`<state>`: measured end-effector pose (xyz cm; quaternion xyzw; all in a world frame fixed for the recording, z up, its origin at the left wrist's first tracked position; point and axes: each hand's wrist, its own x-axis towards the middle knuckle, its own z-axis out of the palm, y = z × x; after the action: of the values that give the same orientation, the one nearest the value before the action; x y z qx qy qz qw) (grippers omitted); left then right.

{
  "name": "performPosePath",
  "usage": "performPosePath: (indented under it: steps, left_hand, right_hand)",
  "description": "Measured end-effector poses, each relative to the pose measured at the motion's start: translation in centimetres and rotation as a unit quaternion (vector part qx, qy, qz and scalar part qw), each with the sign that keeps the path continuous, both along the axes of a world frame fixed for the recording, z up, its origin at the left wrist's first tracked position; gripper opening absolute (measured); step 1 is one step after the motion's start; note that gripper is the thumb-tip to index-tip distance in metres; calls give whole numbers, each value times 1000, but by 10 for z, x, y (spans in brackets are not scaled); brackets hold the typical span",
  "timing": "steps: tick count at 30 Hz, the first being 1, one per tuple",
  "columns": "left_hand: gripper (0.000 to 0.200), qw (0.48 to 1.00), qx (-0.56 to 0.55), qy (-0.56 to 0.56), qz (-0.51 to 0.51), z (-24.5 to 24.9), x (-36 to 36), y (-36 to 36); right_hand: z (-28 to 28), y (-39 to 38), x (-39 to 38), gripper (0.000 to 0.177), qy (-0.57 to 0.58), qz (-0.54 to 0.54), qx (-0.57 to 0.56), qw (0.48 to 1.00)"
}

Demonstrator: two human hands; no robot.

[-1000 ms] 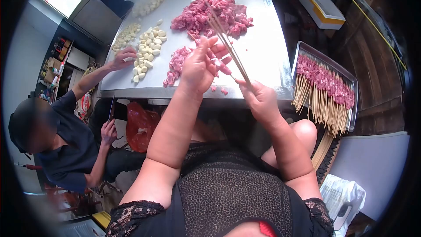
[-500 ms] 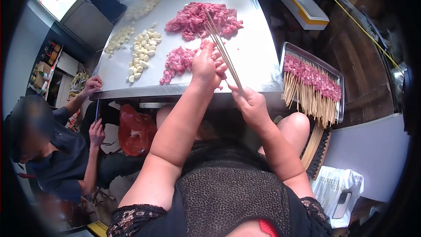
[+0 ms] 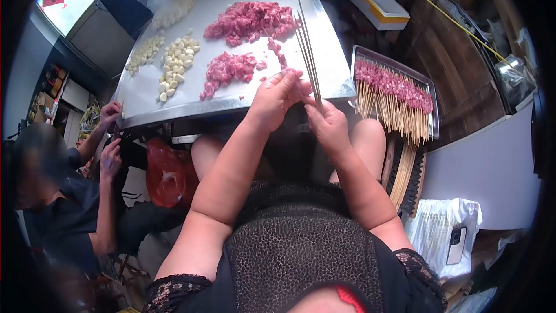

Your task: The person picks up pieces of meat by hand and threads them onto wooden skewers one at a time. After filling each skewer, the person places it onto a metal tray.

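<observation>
Over the front edge of the metal table (image 3: 139,117), my left hand (image 3: 278,94) is closed around the lower part of a skewer with meat pieces (image 3: 274,47) threaded along it. Close beside it, my right hand (image 3: 328,122) pinches several bare wooden skewers (image 3: 308,52) that point up and away; the lower end of the meat skewer also reaches its fingers. A large pile of raw meat (image 3: 252,21) lies farther back on the table, and a smaller pile (image 3: 229,72) lies nearer, left of my hands.
Garlic cloves (image 3: 175,66) and smaller pieces (image 3: 145,53) lie on the left. A tray (image 3: 434,117) of meat skewers stands right, above loose sticks (image 3: 403,177). A white box (image 3: 379,6) is behind. Another person (image 3: 75,197) sits left. A phone (image 3: 457,246) rests on a bag.
My left hand has lowered and turned, and the meat skewer now shows above it. The bare skewers in my right hand stand more upright. The other person's hands have come closer together.
</observation>
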<state>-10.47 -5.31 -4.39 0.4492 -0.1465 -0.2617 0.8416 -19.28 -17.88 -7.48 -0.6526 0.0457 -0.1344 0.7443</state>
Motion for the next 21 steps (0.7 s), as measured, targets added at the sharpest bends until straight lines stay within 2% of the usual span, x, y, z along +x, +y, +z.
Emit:
performPosePath:
  steps: [5,9,11,14,17,21]
  left_hand:
    - [25,998,-61,18,-10,-14,-7,8]
    - [29,1000,-12,-26,-10,-8,-14,14]
    - [38,997,-52,52,2,1,-20,15]
    - [46,992,-78,95,10,-2,-19,21]
    - [45,995,-45,76,45,-10,-20,22]
    - [36,997,-50,56,37,-26,-19,23]
  right_hand:
    - [2,11,-15,22,12,21,6,1000]
    - [2,12,-17,22,18,35,36,999]
    - [4,10,-19,22,12,37,29,999]
    - [3,11,-22,22,6,41,25,999]
    - [-3,13,-24,22,9,43,6,999]
    - [-13,17,-28,23,34,25,-45,998]
